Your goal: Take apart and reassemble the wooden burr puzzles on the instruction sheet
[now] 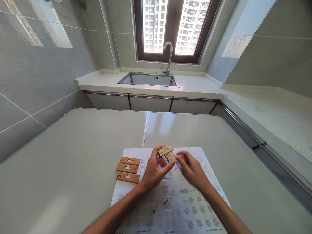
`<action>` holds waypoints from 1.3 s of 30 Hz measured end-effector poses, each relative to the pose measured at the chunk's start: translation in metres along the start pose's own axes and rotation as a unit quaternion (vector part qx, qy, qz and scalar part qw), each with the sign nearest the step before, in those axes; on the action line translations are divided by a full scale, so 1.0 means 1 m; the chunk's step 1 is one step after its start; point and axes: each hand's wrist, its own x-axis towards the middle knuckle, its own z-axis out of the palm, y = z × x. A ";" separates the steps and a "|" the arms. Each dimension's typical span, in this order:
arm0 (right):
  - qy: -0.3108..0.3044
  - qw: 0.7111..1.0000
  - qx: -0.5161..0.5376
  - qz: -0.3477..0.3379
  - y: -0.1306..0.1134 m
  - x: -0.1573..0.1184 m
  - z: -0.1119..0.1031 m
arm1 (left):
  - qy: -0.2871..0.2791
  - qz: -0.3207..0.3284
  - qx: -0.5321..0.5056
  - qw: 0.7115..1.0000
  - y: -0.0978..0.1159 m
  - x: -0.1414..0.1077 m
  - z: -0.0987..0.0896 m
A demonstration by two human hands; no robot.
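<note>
My left hand [156, 170] is closed round a small light-wood interlocking puzzle [166, 150], its blocks crossing each other at angles. The thumb presses on the lower side and the fingers wrap behind. From the right, my right hand [191, 165] pinches the end of a block on the puzzle's right side between thumb and forefinger; its other fingers are curled. Left of my hands lie three flat brown wooden plates in a column: a top plate [130, 161] with an oblong slot, a middle plate [127, 168] and a bottom plate [128, 177] with notched cut-outs. Dark numerals mark them.
Under my hands a large white sheet [156, 211] printed with diagrams lies on a pale table [73, 156] with a seam down its middle. Beyond the table are a counter [102, 83], a sink [151, 79], a faucet [168, 57] and a window. Another counter [275, 113] runs along the right.
</note>
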 end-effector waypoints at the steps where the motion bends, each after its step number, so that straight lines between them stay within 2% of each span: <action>1: 0.002 1.000 0.019 0.016 0.001 0.000 0.000 | -0.002 0.008 0.025 1.000 -0.002 0.000 0.000; 4: -0.002 0.994 0.086 0.067 0.004 0.000 0.000 | -0.006 0.023 0.088 0.996 -0.007 -0.001 0.000; 8: -0.039 0.974 0.190 0.116 0.003 0.002 -0.001 | -0.013 0.044 0.116 0.992 -0.011 -0.002 0.001; 14: -0.146 0.908 0.341 0.193 0.001 0.001 -0.010 | -0.056 0.074 0.129 0.987 -0.012 -0.002 0.002; 17: -0.209 0.872 0.392 0.205 0.005 0.000 -0.014 | -0.078 0.080 0.111 0.987 -0.011 -0.002 0.001; 20: -0.244 0.853 0.416 0.202 0.009 0.000 -0.015 | -0.097 0.093 0.102 0.986 -0.010 -0.003 0.001; 27: -0.243 0.851 0.421 0.201 0.006 0.000 -0.018 | -0.093 0.109 0.116 0.983 -0.009 -0.004 0.000; 33: -0.244 0.866 0.403 0.166 -0.001 0.001 -0.016 | -0.091 0.136 0.161 0.973 -0.015 -0.006 0.000; 39: -0.229 0.895 0.355 0.144 -0.001 0.001 -0.014 | -0.074 0.198 0.205 0.955 -0.021 -0.008 0.002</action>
